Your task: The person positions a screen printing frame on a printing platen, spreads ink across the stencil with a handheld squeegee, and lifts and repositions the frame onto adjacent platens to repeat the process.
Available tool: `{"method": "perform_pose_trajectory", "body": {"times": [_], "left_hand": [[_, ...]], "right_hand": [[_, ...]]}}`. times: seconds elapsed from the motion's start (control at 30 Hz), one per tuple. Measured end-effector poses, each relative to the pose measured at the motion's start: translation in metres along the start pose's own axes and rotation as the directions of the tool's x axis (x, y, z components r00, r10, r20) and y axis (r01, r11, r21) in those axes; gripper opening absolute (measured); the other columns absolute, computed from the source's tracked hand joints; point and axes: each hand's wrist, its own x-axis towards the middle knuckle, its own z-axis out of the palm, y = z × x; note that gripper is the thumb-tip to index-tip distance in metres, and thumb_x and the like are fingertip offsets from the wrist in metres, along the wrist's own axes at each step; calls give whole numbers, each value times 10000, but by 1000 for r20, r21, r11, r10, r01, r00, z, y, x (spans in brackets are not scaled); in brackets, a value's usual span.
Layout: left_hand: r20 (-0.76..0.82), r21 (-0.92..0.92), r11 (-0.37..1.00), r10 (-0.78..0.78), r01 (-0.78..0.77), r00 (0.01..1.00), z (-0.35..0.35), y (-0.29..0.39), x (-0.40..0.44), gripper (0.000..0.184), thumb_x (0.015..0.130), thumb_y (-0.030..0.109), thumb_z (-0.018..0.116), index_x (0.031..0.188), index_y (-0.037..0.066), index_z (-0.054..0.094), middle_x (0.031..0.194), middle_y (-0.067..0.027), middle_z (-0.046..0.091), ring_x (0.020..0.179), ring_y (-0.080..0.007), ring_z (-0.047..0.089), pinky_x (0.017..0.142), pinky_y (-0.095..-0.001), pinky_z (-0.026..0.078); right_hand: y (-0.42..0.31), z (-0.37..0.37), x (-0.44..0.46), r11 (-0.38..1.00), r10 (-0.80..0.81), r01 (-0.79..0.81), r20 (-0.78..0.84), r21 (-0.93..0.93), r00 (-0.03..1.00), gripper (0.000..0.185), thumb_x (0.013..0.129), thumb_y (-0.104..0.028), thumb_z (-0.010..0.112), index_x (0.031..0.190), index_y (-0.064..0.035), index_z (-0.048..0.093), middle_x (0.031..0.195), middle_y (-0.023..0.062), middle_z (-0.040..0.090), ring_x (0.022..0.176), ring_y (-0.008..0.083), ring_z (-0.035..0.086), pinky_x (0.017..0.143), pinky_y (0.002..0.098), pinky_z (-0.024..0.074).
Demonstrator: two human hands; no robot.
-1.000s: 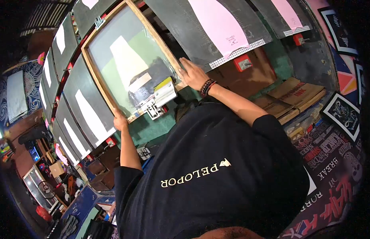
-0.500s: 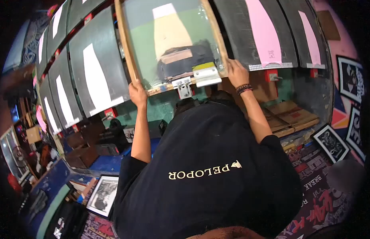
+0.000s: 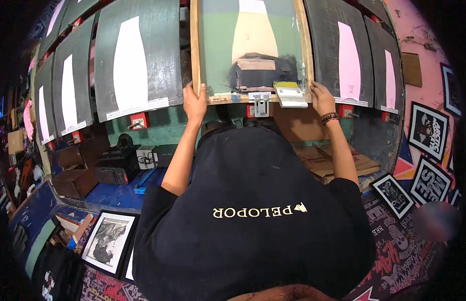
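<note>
A wooden-framed printing screen point(image 3: 195, 55) lies over a board in front of me. My left hand point(image 3: 194, 103) is closed on its near left corner, thumb on the frame and fingers at the outer side. My right hand point(image 3: 323, 100), with a braided bracelet at the wrist, grips the near right corner; its fingertips are partly hidden. Dark ink point(image 3: 265, 78) lies on the mesh toward the near end. A squeegee with a pale metal-like handle point(image 3: 291, 95) rests there, overhanging the near rail. Beside it, a metal bracket point(image 3: 262, 104) sits at the rail's middle.
Dark boards with white paper shapes point(image 3: 130, 67) stand to the left, and boards with pink shapes point(image 3: 349, 65) to the right. Red clamps point(image 3: 139, 121) sit under their edges. Below are a cardboard stack point(image 3: 338, 158) and a brown box point(image 3: 75, 181). Framed pictures point(image 3: 108, 237) lean lower down.
My view has turned, so the screen appears straighter and further right. Both hands stay on its near corners; my left thumb now shows spread along the frame.
</note>
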Motion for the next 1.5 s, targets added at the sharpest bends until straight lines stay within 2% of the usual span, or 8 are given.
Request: {"method": "perform_pose_trajectory", "body": {"times": [0.13,0.27,0.43,0.67,0.8,0.87,1.37,1.5], "left_hand": [[62,88,995,-57,51,996,-10,9,-5,578,991,469,615,1338,9,570,1244,-224,580,1176,-413,593,974,-495,481],[66,184,980,-88,75,994,-13,15,-5,559,990,463,606,1327,18,578,1189,-222,605,1117,-424,620,934,-513,506],[130,327,945,-35,-10,991,-21,24,-2,494,1024,398,563,1246,-43,582,1090,-254,633,977,-457,666,837,-545,538],[158,263,964,-13,-29,987,-36,29,2,541,1017,399,561,1285,-71,567,1176,-288,630,1028,-463,658,888,-536,529],[328,346,917,-318,200,890,-54,52,28,717,953,592,545,1312,-28,576,1123,-294,700,1087,-467,663,952,-544,504],[331,355,901,-370,249,868,-54,58,31,757,927,657,526,1282,-7,606,1083,-301,717,1098,-466,669,959,-534,501],[78,130,924,-371,360,925,-47,53,24,690,927,611,620,1061,-64,677,945,-307,712,959,-487,683,856,-505,520],[115,-19,910,-409,414,905,-55,39,30,575,972,519,663,1129,-35,667,789,-148,681,618,-215,664,616,-384,540]], "right_hand": [[5,0,9,995,38,-42,41,87,998,199,898,-50,681,1091,-34,727,1185,110,729,1110,312,693,919,395,578],[17,22,7,669,534,-513,132,537,835,319,919,-131,745,1203,4,698,1172,172,735,1076,227,733,852,340,586],[29,68,10,607,702,-748,261,268,663,552,1028,-499,517,1177,-10,727,1098,276,725,1103,436,678,948,454,513],[30,57,37,596,733,-780,266,193,626,647,1046,-561,407,1117,-12,741,1094,296,710,1099,491,647,932,506,496],[46,66,61,450,813,-880,337,154,475,741,1049,-588,390,1132,76,708,1073,323,711,1079,476,661,938,490,494],[46,77,60,179,830,-854,391,489,398,778,1051,-587,382,1072,117,711,1000,309,722,998,421,684,912,454,502],[31,59,47,321,810,-798,288,510,510,775,1067,-601,371,933,73,730,758,183,691,718,302,641,708,439,493],[8,54,56,326,831,-840,293,433,474,851,1048,-674,306,878,39,738,760,227,682,753,367,667,717,490,487]]}}
